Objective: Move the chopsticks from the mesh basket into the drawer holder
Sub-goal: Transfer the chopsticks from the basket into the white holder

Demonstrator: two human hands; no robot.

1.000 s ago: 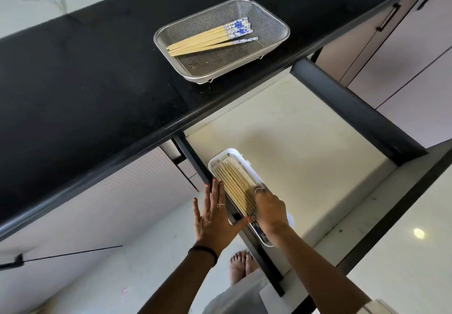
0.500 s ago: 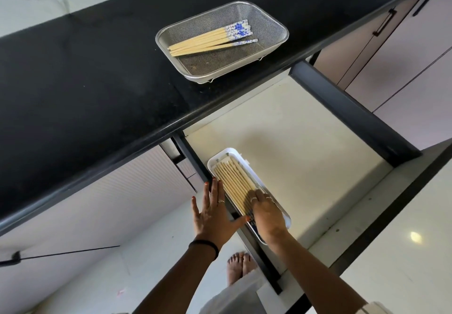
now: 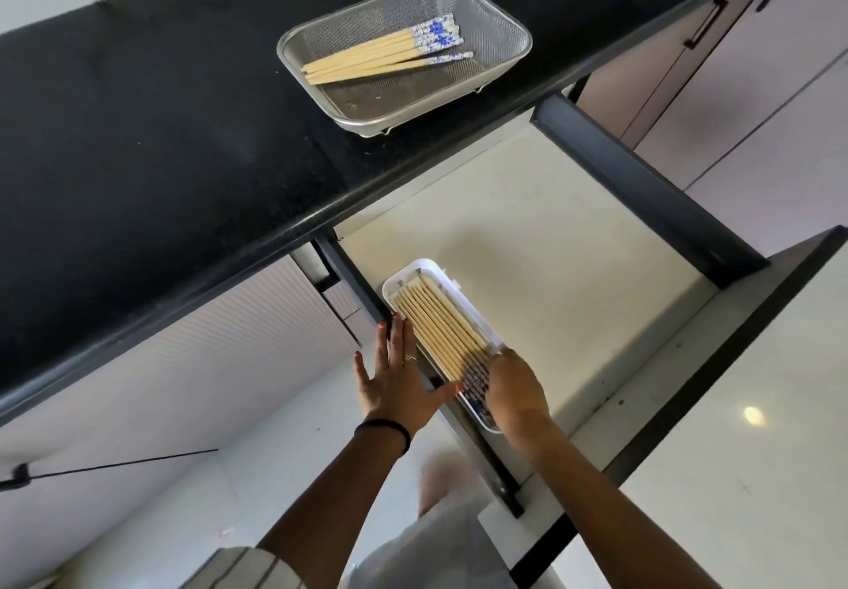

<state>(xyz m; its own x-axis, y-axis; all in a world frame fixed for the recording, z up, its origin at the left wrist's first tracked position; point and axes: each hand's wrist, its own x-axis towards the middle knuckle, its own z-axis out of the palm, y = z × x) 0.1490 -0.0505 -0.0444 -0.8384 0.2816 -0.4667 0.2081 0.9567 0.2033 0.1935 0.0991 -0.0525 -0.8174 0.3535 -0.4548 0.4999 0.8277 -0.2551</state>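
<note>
A steel mesh basket stands on the black counter and holds several bamboo chopsticks with blue-and-white ends. In the open drawer below, a white holder lies along the left side, filled with several chopsticks laid side by side. My right hand rests over the patterned near ends of those chopsticks, fingers curled down on them. My left hand is flat with fingers spread, against the drawer's dark left rail beside the holder, holding nothing.
The drawer floor is cream and bare to the right of the holder. Dark drawer walls frame it at right and front. The counter edge overhangs the drawer's back. Cabinet doors with dark handles stand at the right.
My right hand has slid back toward the near end of the holder, uncovering more of the chopsticks' length. My left hand stays by the rail.
</note>
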